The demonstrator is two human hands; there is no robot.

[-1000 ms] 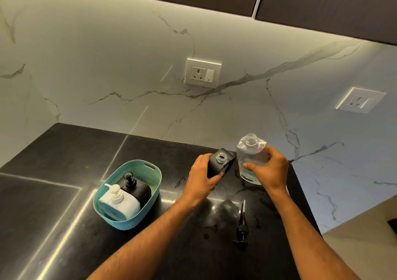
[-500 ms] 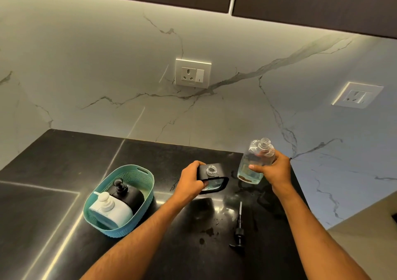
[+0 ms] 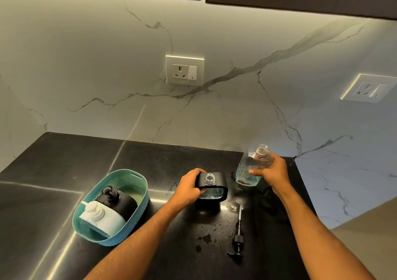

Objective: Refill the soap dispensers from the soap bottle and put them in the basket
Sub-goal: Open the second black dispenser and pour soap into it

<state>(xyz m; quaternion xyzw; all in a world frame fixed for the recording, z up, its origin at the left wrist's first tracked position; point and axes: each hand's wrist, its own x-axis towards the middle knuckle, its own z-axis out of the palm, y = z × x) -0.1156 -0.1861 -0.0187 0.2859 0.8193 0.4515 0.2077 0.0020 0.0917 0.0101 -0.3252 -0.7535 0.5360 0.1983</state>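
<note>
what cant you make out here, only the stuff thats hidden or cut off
Head view only:
- Dispenser left side: covered by left hand.
- Bottle right side: covered by right hand.
- Black dispenser in basket: lower part hidden by white dispenser.
- Both elbows: cut off by the bottom edge.

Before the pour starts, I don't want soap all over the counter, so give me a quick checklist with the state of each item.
1. Dispenser mouth open: ok. The black dispenser has no pump on its neck.
2. Dispenser steadied: ok. The left hand grips its side and it stands upright on the countertop.
3. Soap bottle uncapped: ok. The clear soap bottle, held in the right hand, shows a bare threaded neck.
4. Bottle mouth over dispenser mouth: not ok. The bottle is off to the right, neck up.
5. Enough soap left: cannot tell. Only a shallow blue layer shows at the bottom.
6. Pump within reach: ok. The black pump lies on the countertop nearby.
</note>
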